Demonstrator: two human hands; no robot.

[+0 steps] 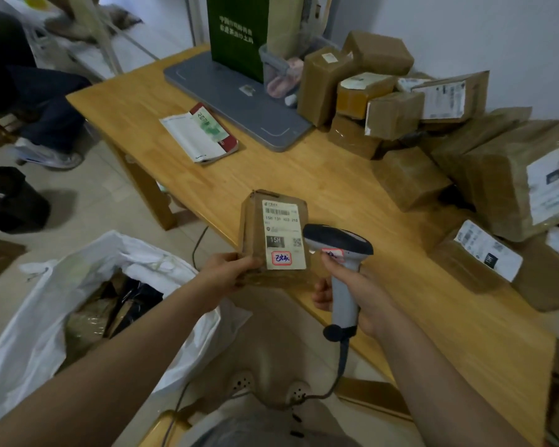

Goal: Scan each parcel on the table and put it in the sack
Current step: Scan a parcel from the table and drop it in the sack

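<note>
Parcels (410, 179) crowd the table (271, 175), some fill the sack (29, 333); left hand (226, 272) grips one parcel (255, 233), right hand (365, 298) the scanner (339, 250).

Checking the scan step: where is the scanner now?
Head view, lower centre: the right hand grips the scanner, its head beside the parcel in the left hand.

The white shipping label (284, 235) on the small brown cardboard parcel (255, 227) reads "15H 159 403 210" under a barcode. Lower down, "15H" stands white on black beside a QR code. The blue handwriting in its red-framed stamp is illegible. The red-framed sticker on the grey handheld barcode scanner (338, 243) is also illegible. The tall green panel (236, 30) bears white Chinese characters, too blurred to read.
</note>
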